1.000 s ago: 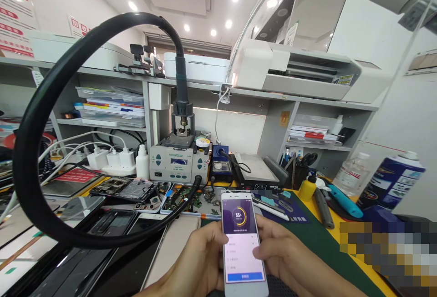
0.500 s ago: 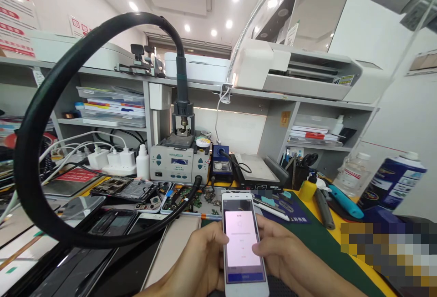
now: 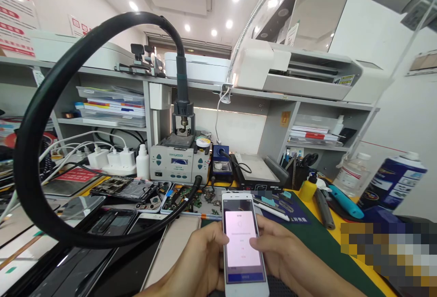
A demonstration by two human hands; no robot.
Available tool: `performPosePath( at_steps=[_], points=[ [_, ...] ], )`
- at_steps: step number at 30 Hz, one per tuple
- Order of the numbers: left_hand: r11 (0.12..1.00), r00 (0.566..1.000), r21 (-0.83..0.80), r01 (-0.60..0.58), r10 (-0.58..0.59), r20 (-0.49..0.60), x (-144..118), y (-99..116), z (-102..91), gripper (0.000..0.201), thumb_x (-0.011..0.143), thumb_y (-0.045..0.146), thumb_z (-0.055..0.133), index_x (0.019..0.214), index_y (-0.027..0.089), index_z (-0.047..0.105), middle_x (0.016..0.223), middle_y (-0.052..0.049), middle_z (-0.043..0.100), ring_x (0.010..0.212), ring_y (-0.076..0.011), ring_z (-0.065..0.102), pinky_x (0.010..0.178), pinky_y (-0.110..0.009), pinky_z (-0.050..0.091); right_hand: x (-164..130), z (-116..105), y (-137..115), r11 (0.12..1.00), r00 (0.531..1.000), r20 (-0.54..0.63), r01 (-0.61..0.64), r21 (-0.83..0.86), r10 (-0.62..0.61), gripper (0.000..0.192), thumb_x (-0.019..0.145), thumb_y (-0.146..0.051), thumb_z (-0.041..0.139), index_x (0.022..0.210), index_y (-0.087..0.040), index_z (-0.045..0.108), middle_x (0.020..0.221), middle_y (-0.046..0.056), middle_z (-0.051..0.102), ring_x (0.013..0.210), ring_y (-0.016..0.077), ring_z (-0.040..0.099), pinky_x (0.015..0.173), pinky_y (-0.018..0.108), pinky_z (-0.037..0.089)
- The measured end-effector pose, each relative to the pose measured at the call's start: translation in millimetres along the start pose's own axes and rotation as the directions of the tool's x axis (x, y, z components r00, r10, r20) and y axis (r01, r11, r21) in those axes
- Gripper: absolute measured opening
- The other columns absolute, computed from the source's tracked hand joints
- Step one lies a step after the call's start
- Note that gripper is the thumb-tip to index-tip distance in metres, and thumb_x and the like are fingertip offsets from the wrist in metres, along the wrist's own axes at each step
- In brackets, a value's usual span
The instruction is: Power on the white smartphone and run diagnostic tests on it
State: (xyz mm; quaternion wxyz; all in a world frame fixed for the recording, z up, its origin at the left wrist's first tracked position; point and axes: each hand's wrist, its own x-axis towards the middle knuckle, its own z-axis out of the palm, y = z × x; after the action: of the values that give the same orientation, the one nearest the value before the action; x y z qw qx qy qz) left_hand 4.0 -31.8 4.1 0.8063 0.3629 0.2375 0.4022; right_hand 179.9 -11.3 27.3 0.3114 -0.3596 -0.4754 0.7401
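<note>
Smartphone (image 3: 243, 244), white-framed with a lit pink dialog on its screen, stands low in the middle of the view, its long axis running away from the person and its top edge tipped toward the bench's back.

At far left a thick black hose (image 3: 41, 106) loops up and over to the hot-air rework station (image 3: 180, 159), with white chargers (image 3: 112, 157) plugged in beside it. Below the loop lie dismantled phones and loose screens (image 3: 112, 224), then open circuit boards (image 3: 184, 199).

The left hand (image 3: 201, 260) wraps the phone's left edge from behind, fingers curled narrow around the body, carrying its weight. The phone sits between both hands, above a green mat (image 3: 317, 242). The right hand (image 3: 283, 254) closes on the right edge, and its thumb (image 3: 256, 243) lies across the glass, touching the lower part of the dialog; this hand is the one nearer the screen.

Further right are a yellow-capped bottle (image 3: 307, 188), a teal-handled tool (image 3: 344, 199) and a blue spray can (image 3: 392, 178).
</note>
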Motion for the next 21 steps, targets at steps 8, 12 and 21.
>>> performPosePath(
  at_steps=[8,12,21],
  points=[
    [1.000,1.000,0.009,0.017,-0.017,-0.003,2.2,-2.9,-3.3,0.054,0.078,0.034,0.037,0.128,0.014,0.044,0.106,-0.016,0.064,0.091,-0.0298,0.061,0.067,-0.040,0.050,0.3,1.6,-0.6,1.000,1.000,-0.003,-0.002,0.004,0.002,0.047,0.075,-0.018,0.058,0.122,-0.020,0.061,0.099,0.008,0.072,0.092,0.0254,0.065,0.086,0.041,0.046],
    [1.000,1.000,0.001,0.019,-0.019,0.002,2.6,-3.7,-3.9,0.055,0.078,0.034,0.037,0.128,0.014,0.043,0.106,-0.016,0.064,0.091,-0.0304,0.060,0.066,-0.041,0.050,0.8,0.8,-0.9,1.000,1.000,-0.002,-0.008,0.008,0.008,0.049,0.074,-0.017,0.058,0.123,-0.020,0.060,0.100,0.008,0.072,0.094,0.0262,0.065,0.088,0.042,0.045],
    [0.999,0.999,0.012,0.030,-0.029,-0.030,1.6,0.0,-1.9,0.055,0.075,0.034,0.040,0.127,0.015,0.045,0.104,-0.015,0.065,0.091,-0.0308,0.060,0.066,-0.042,0.051,0.5,1.1,-2.2,1.000,1.000,0.018,-0.002,-0.008,0.002,0.049,0.072,-0.016,0.058,0.121,-0.021,0.062,0.100,0.007,0.071,0.091,0.0246,0.064,0.086,0.042,0.045]
  ],
)
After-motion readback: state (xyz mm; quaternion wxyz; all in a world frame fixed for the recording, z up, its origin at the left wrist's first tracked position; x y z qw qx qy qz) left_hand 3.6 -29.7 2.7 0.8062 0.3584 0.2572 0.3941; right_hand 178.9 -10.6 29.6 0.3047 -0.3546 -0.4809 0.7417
